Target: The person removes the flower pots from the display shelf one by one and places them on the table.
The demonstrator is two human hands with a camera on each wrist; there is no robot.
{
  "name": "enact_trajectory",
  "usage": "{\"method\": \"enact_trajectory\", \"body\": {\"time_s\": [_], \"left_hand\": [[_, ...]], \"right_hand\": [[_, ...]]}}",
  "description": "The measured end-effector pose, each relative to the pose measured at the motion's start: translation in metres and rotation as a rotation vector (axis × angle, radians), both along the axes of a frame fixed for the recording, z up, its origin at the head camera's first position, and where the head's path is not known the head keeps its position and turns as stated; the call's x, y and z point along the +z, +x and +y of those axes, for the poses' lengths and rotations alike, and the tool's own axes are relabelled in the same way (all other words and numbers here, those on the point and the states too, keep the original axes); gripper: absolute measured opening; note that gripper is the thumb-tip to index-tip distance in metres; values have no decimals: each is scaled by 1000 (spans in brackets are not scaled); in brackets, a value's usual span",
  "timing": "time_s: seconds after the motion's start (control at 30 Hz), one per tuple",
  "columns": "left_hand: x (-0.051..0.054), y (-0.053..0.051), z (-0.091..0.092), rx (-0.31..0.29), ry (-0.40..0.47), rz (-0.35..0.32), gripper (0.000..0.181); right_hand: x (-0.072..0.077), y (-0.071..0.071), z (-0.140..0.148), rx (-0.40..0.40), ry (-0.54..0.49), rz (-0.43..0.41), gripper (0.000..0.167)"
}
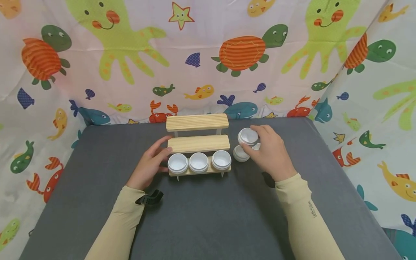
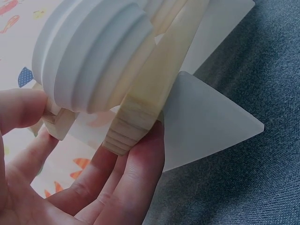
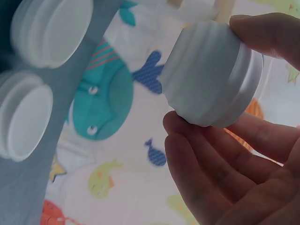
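Note:
A three-tier stand with pale wooden planks and translucent supports sits on the table. My left hand grips its left end, fingers against the ends of the lower planks. Three white ribbed bowls stand in a row on the lowest plank: a left bowl, a middle bowl and a right bowl. To the right of the stand, my right hand holds another white bowl between thumb and fingers, off the table. Below it are two more white bowls, one partly hidden by the hand.
The stand's top plank and middle plank carry no bowls. A dark grey cloth covers the table. Behind and at both sides hangs a curtain printed with sea animals, close to the table's back edge.

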State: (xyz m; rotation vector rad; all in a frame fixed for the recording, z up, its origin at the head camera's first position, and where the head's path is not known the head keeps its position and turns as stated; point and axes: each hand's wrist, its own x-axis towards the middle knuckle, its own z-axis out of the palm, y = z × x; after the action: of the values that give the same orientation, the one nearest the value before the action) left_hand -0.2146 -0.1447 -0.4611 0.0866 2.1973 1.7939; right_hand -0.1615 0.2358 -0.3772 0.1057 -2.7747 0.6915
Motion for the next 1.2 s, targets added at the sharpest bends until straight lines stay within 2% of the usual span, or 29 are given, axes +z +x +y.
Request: {"method": "enact_trajectory", "body": {"time_s": [0.27, 0.53, 0.8, 1.2], "left_hand": [[1, 1, -1, -2, 3, 0, 56], [0, 0, 0, -5, 6, 0, 57], [0, 2, 0, 3, -4, -1, 58], [2, 2, 1, -2, -10, 4, 57]], "right_hand": [[-12, 3, 30, -60, -26, 24, 59], [-21, 8, 47, -119, -40, -57, 63], [-23, 5, 61, -141, -45, -44, 63], [-32, -1, 88, -260, -69, -168, 68]]}}
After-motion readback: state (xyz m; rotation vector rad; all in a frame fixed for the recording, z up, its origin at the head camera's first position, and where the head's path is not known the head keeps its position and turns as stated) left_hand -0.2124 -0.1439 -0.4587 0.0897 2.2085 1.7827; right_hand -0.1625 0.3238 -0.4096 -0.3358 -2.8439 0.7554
